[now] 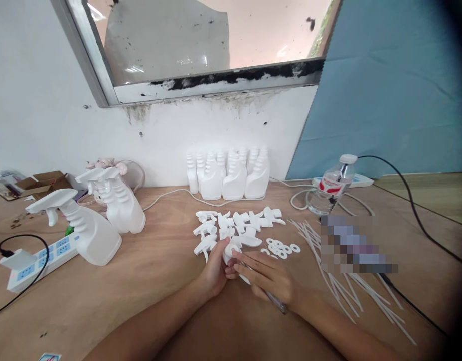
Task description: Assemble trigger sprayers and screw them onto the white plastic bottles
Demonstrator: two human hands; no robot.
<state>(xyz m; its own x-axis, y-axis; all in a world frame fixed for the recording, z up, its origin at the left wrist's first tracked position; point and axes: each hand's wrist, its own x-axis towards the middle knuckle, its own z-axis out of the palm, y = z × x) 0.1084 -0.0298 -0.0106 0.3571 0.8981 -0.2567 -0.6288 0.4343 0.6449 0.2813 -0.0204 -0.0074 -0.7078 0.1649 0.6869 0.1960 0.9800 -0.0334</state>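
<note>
A white spray head (pixel 231 252) is held in my left hand (pixel 214 271), its round collar facing up. My right hand (pixel 270 278) is closed around a slim metal tool (pixel 276 302), with its fingers touching the collar of the spray head. Just beyond my hands, several white spray heads (pixel 250 219) lie in rows on the wooden table (pixel 159 260). Several flat white rings (pixel 281 248) lie right of them. Further right is a loose bunch of thin white tubes (pixel 328 276).
White bottles without heads (pixel 234 175) stand by the wall. At left are bottles with spray heads (pixel 99 235) and a power strip (pixel 46 260). A clear water bottle (pixel 330 188), cables and a blurred object (pixel 356 245) are at right.
</note>
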